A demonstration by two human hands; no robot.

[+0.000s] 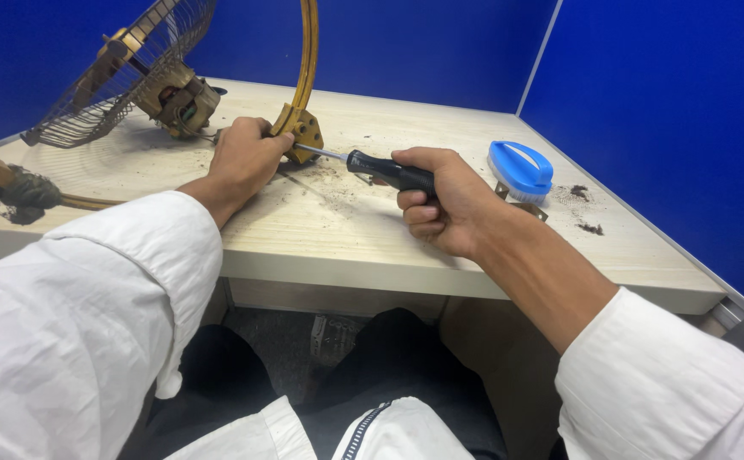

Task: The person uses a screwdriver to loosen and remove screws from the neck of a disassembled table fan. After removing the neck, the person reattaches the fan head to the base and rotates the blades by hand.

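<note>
My right hand (440, 200) grips the black handle of a screwdriver (386, 169), whose metal shaft points left into the yellow clamp block (302, 132) at the foot of a curved yellow fan guard ring (308, 51). My left hand (242, 158) is closed around the ring's base just left of that block, holding it down on the pale wooden table (329, 234). A wire fan grille with its exposed motor (176, 94) lies tilted at the back left.
A blue scrub brush (521, 168) lies right of my right hand, with dirt clumps (585, 209) near the table's right edge. A dusty dark clump on a yellow part (23, 192) sits at the far left. Blue partition walls (662, 102) enclose the table.
</note>
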